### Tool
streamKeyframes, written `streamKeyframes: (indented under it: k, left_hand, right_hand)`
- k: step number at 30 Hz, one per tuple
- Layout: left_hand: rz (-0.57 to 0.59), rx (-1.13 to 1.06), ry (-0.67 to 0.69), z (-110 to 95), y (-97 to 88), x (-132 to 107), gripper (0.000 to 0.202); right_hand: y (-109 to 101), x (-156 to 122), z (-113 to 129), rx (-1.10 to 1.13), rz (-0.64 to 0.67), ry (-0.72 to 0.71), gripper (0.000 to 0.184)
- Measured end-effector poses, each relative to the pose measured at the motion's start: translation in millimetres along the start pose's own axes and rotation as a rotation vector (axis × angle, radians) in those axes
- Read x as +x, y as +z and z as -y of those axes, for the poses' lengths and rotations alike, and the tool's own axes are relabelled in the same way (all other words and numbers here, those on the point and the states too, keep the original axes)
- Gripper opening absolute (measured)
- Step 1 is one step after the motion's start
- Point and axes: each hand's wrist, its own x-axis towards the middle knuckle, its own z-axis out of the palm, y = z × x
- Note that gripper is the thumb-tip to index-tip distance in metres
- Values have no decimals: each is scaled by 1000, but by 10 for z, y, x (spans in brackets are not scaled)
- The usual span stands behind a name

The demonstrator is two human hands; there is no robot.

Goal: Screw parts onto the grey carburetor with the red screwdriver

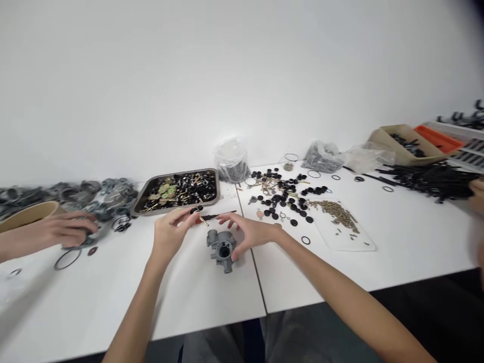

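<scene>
A grey metal carburetor body (224, 250) sits on the white table between my hands, its round bore facing me. My left hand (173, 231) is left of it and a little above, thumb and fingers pinched on a small brass pin (203, 221). Small black round parts (196, 209) show at those fingertips; whether they are joined to the pin I cannot tell. My right hand (252, 233) arches over the body's right side with fingers apart. Its thumb is at the body's edge, perhaps touching. Behind the fingertips lies a thin dark tool (219, 215).
A metal tray (136, 206) of mixed small parts stands behind my left hand. Black caps (282, 201), brass screws (338, 214) and black hoses (427, 179) lie to the right. At left, another person's hand (64, 229) is on grey castings. A seam (258, 277) crosses the table.
</scene>
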Motion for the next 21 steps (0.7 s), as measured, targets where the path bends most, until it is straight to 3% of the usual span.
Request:
streamKeyframes:
  k: [3,5,8,16,21]
  left_hand:
    - [-120,33,-147,48,-101,-387,27]
    - [-199,67,-218,58,-95,-640,27]
    - [-223,58,-303,27,-16,-894,26]
    - [-189,-39,-373,-56,145,-912,25]
    - [-236,52,-388,-104,177,-977,26]
  right_hand:
    - [112,-48,74,-191,43,-30,118]
    - [181,-49,98,-259,56,-21,120]
    - [246,-35,116,-312,38,10,115]
    - [267,-33,126,-293,18,0,110]
    - [279,-40,98,-261,12,-28,108]
